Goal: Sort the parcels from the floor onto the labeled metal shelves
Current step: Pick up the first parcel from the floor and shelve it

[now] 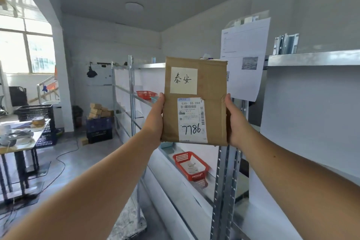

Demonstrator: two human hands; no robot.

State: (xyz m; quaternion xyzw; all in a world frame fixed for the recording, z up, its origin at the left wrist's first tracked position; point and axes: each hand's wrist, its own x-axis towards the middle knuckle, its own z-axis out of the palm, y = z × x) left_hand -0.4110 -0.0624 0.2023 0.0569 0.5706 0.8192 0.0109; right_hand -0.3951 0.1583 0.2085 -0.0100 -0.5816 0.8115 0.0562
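I hold a flat brown parcel (pixel 212 91) upright at arm's length in front of the metal shelves (pixel 226 181). It carries a pale note with handwritten characters and a white shipping label marked 7786. My left hand (pixel 154 118) grips its left edge and my right hand (pixel 233 121) grips its right edge. A red basket (pixel 190 165) with a white packet inside sits on the shelf below the parcel.
Another red basket (pixel 145 94) stands on a farther shelf. Printed sheets (pixel 245 60) hang from the shelf post. Dark crates (pixel 99 128) with small boxes stand by the far wall. A table (pixel 23 142) and floor cables are at the left.
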